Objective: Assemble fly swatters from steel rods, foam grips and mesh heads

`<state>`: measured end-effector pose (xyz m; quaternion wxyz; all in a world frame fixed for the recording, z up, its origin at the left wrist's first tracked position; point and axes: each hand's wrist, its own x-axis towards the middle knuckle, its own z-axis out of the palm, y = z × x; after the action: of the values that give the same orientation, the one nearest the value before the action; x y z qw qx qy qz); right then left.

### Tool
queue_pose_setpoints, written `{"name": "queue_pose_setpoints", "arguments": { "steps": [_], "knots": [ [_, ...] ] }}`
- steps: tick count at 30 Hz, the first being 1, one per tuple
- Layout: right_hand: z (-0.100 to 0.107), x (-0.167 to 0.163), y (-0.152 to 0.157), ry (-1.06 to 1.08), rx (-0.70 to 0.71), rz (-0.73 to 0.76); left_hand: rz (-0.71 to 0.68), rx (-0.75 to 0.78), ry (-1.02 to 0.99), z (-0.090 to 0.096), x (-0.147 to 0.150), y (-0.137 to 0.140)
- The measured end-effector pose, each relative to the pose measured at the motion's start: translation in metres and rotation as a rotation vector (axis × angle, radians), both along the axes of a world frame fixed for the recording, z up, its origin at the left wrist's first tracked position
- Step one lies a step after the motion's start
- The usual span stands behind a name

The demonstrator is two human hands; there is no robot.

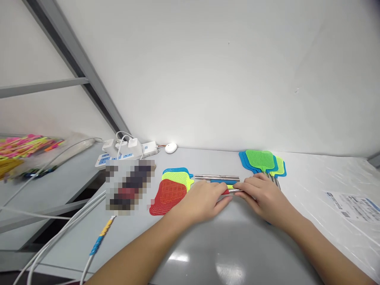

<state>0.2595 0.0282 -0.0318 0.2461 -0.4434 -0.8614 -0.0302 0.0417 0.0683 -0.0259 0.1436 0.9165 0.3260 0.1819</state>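
My left hand [204, 200] is closed over the shaft of a red fly swatter [170, 197], whose perforated paddle lies flat to the left. The red end of its shaft sticks out past my fingers. Fingers of my right hand [264, 198] pinch a thin metal rod [236, 190] that meets this red end; how deep it sits in there is hidden. Behind the red one lie a yellow fly swatter [178, 179] and a blue fly swatter [173, 170]. Several metal rods [216, 177] rest side by side just beyond my hands.
A pile of green, blue and yellow fly swatters [261, 160] lies behind my right hand. Clear plastic wrap [332, 174] covers the right side. At left are a power strip [127, 155], white cables [68, 225], a small white case [171, 148] and a pixelated item [130, 188].
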Motion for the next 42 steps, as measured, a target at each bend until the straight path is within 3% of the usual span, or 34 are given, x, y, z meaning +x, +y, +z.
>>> {"name": "queue_pose_setpoints", "arguments": {
  "steps": [3,5,8,11,15,20,23,25,27,35,42],
  "knots": [
    [-0.001,-0.003,-0.003,0.122,0.003,-0.050,0.015,0.002,0.086,-0.001,-0.001,0.000],
    [0.001,-0.009,-0.008,0.314,-0.053,-0.141,0.009,0.008,0.060,0.000,-0.002,0.000],
    [0.005,-0.021,-0.014,0.717,-0.204,-0.225,-0.033,0.047,-0.004,0.002,-0.001,-0.003],
    [0.009,-0.031,-0.019,0.937,-0.402,-0.171,-0.138,0.092,-0.046,-0.005,0.005,-0.009],
    [0.007,-0.041,-0.024,0.903,-0.563,-0.076,-0.252,0.125,-0.094,-0.019,0.011,-0.014],
    [-0.003,-0.044,-0.029,0.994,-0.477,-0.110,-0.270,0.172,-0.066,-0.015,-0.004,0.001],
    [-0.005,-0.043,-0.031,1.087,-0.409,-0.120,-0.068,0.128,-0.037,0.000,-0.022,0.020],
    [-0.005,-0.044,-0.032,1.129,-0.355,-0.118,0.198,0.050,0.042,0.009,-0.033,0.031],
    [-0.007,-0.048,-0.033,1.151,-0.302,-0.102,0.275,0.007,0.066,0.019,-0.041,0.039],
    [-0.014,-0.057,-0.030,1.072,-0.327,-0.047,0.157,-0.236,0.327,0.054,-0.060,0.048],
    [-0.021,-0.059,-0.023,0.819,-0.403,0.008,0.076,-0.246,0.395,0.031,-0.084,0.023]
  ]
}}
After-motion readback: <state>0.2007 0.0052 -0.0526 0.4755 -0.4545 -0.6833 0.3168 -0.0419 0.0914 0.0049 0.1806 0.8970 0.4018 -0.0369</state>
